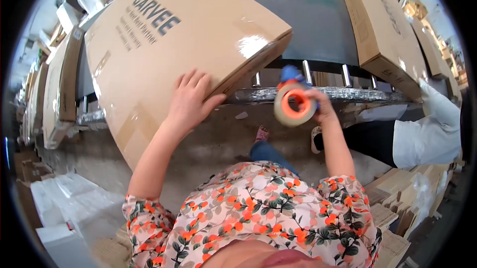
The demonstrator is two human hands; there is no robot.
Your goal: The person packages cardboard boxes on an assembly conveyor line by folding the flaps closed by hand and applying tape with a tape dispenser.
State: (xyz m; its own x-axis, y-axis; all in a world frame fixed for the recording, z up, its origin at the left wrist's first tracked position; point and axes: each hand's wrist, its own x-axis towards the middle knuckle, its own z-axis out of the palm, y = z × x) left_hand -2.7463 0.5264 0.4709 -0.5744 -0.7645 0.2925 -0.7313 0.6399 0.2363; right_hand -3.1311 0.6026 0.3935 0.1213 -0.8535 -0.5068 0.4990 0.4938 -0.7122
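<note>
A large flat brown carton (174, 44) is lying at eleven o'clock on the conveyor; another brown carton (380, 24) is sitting at one o'clock.

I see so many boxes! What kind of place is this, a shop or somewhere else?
Probably a packing area in a warehouse or factory. Big cardboard boxes ride on a roller conveyor, the right hand holds a tape dispenser, the left hand rests on a box, and more cartons wait along the line.

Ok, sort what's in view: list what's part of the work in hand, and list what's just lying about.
In hand:
- large cardboard box under left hand
- tape dispenser in right hand

Lying about:
- second box on the conveyor
- white foam blocks
- flat cardboard stack
</note>
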